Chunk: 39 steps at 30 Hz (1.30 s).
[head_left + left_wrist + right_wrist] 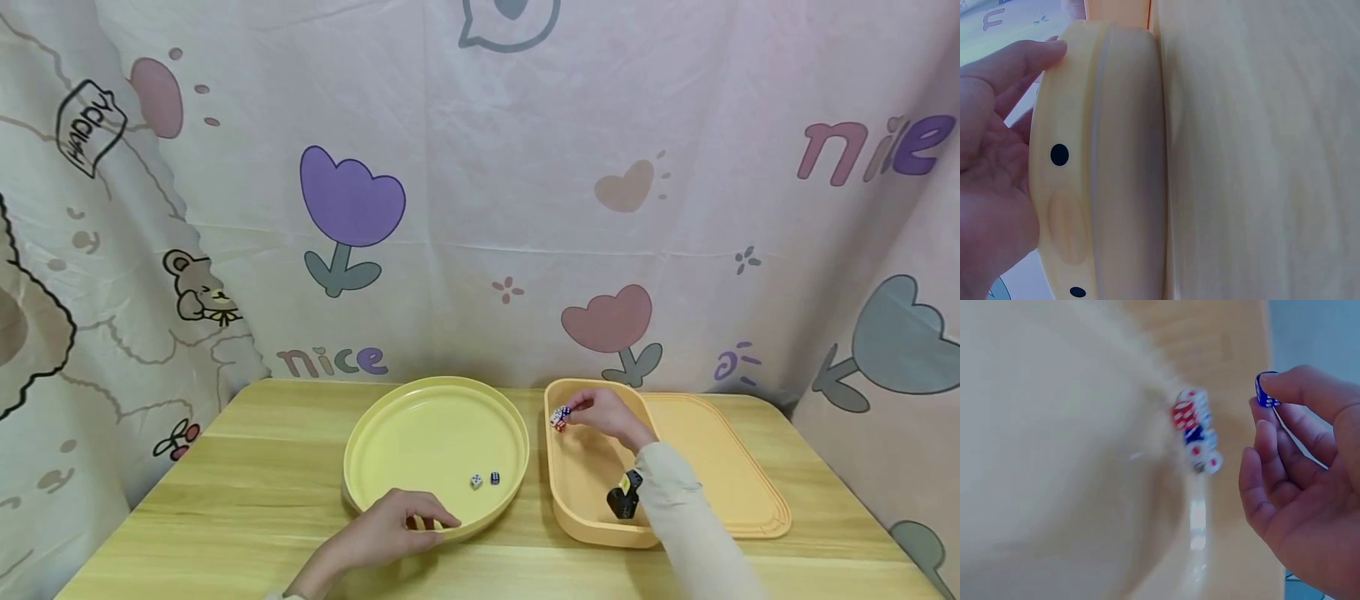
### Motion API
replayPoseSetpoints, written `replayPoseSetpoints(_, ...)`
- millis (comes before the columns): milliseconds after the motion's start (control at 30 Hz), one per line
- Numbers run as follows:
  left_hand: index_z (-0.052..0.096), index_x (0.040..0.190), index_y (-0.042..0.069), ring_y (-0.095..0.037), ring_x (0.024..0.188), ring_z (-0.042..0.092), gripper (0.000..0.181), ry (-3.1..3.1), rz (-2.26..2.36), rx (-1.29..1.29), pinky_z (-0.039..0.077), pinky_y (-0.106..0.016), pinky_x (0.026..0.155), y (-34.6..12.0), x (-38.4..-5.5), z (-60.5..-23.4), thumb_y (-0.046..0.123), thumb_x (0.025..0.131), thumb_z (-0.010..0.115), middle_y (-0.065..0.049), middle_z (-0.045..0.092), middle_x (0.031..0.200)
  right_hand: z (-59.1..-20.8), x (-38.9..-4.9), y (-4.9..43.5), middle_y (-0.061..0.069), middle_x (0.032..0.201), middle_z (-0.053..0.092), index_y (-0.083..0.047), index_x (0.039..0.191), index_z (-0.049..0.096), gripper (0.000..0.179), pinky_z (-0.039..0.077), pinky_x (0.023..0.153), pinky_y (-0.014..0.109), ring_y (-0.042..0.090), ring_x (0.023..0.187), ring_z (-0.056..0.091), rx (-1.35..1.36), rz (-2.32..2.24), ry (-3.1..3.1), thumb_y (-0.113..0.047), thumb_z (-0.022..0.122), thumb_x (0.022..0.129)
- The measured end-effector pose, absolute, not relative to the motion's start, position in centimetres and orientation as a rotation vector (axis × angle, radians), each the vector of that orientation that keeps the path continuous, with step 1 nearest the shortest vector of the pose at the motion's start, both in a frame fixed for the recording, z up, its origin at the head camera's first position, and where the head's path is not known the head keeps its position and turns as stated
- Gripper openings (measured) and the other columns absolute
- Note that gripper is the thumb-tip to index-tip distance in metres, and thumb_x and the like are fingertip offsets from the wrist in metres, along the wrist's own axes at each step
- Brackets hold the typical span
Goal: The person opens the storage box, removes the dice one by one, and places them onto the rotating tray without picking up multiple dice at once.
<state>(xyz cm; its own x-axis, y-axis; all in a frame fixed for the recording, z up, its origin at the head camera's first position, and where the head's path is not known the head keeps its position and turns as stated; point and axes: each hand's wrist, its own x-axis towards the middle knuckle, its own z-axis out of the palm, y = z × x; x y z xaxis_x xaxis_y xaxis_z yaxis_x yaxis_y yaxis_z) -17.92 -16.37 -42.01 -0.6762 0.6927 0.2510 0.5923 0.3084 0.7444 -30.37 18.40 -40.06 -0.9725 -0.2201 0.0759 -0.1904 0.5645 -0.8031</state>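
Pinching a blue die (1264,395) with our right hand (607,415), left hand (386,528) gripping the tray (427,442), we could scatter the nearby dice (1194,434) if we brush them

The head camera looked from above and behind both hands, facing ahead and down. It was the farthest back, so it saw the left hand (393,527), the right hand (606,414), the table (232,500) under them and the cloth (480,183) past them. The left wrist camera was very near, looking along the left hand at the outside of the tray (1066,181). That view was tipped sideways, so the table stood up like a wall across from the hand. The right wrist camera was close too, near enough to show dots on the blue die (1265,392) the right hand pinched. The head view shared a hand with each wrist view.
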Motion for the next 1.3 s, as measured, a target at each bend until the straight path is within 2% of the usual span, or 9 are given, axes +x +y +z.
replayPoseSetpoints(333, 0.069, 0.102, 0.015, -0.001, 0.076, 0.052, 0.018, 2.425, 1.310, 1.201, 0.044, -0.022, 0.063, -16.4, -18.1, -42.0, 0.013, 0.085, 0.062, 0.011, 0.063, 0.094, -37.8, -28.9, 17.5, 0.005, 0.079, 0.059, 0.001, 0.090, 0.063, 0.016, 0.044, 0.065, 0.028, 0.016, 0.073, 0.052, -0.394, -1.530, 2.777, -0.007, 0.069, 0.076)
replayPoseSetpoints(633, 0.069, 0.102, 0.012, -0.001, 0.077, 0.053, 0.018, 2.403, 1.330, 1.238, 0.046, -0.023, 0.063, -16.4, -18.2, -42.0, 0.012, 0.086, 0.061, 0.009, 0.064, 0.094, -35.0, -26.3, 14.8, 0.001, 0.072, 0.058, -0.003, 0.084, 0.064, 0.012, 0.044, 0.058, 0.027, 0.017, 0.070, 0.053, -0.454, -1.598, 2.917, -0.007, 0.069, 0.074)
replayPoseSetpoints(767, 0.069, 0.102, 0.014, -0.001, 0.077, 0.053, 0.019, 2.409, 1.319, 1.228, 0.046, -0.023, 0.063, -16.4, -18.2, -42.0, 0.012, 0.086, 0.061, 0.010, 0.063, 0.095, -34.3, -25.1, 13.6, 0.001, 0.071, 0.058, -0.005, 0.083, 0.065, 0.011, 0.046, 0.060, 0.027, 0.018, 0.070, 0.054, -0.491, -1.642, 2.953, -0.004, 0.070, 0.073)
replayPoseSetpoints(1033, 0.069, 0.102, 0.012, -0.001, 0.076, 0.053, 0.018, 2.409, 1.315, 1.244, 0.046, -0.023, 0.063, -16.2, -18.3, -41.9, 0.012, 0.086, 0.061, 0.009, 0.064, 0.095, -34.5, -22.7, 11.5, 0.000, 0.075, 0.057, -0.005, 0.085, 0.066, 0.012, 0.047, 0.063, 0.024, 0.014, 0.070, 0.052, -0.484, -1.787, 2.865, -0.004, 0.071, 0.074)
replayPoseSetpoints(1300, 0.069, 0.100, 0.009, -0.001, 0.077, 0.052, 0.018, 2.430, 1.306, 1.246, 0.046, -0.023, 0.062, -16.3, -18.4, -42.2, 0.008, 0.084, 0.062, 0.004, 0.065, 0.094, -36.9, -21.4, 8.9, 0.003, 0.079, 0.059, -0.002, 0.087, 0.065, 0.015, 0.047, 0.066, 0.026, 0.015, 0.073, 0.052, -0.454, -1.995, 2.646, 0.002, 0.071, 0.073)
